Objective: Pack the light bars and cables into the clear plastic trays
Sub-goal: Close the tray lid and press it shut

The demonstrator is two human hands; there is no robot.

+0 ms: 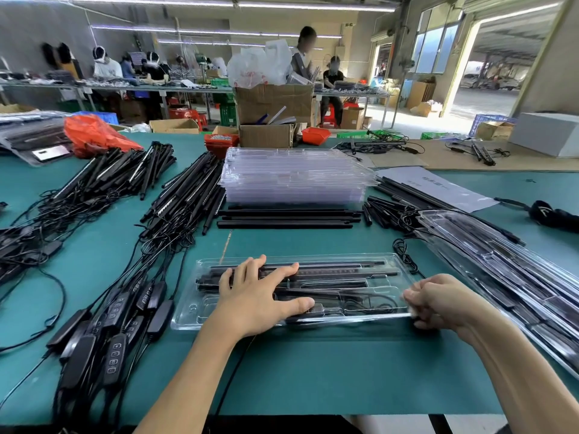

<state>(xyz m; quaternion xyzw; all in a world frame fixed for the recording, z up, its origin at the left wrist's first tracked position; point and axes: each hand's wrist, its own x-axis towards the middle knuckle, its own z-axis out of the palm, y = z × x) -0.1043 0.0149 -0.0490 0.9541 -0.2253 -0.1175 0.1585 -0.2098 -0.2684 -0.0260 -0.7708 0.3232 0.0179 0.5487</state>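
Observation:
A clear plastic tray (pixel 404 277) lies on the green mat in front of me, holding black light bars (pixel 338 270) and a coiled cable (pixel 372 303). My left hand (pixel 260 292) lies flat on the tray's left half, fingers spread and pressing down. At the tray's near right corner, my right hand (pixel 438 300) has its fingers curled and pinches the rim. A stack of empty clear trays (pixel 294 177) stands behind, with loose black bars (pixel 288 217) in front of it.
Heaps of black light bars with cables and controllers (pixel 119 314) cover the left side. Filled trays (pixel 507 277) are stacked at the right. Cardboard boxes (pixel 269 117), a red bag (pixel 94 136) and a red bin (pixel 315 135) stand at the back. People work at far benches.

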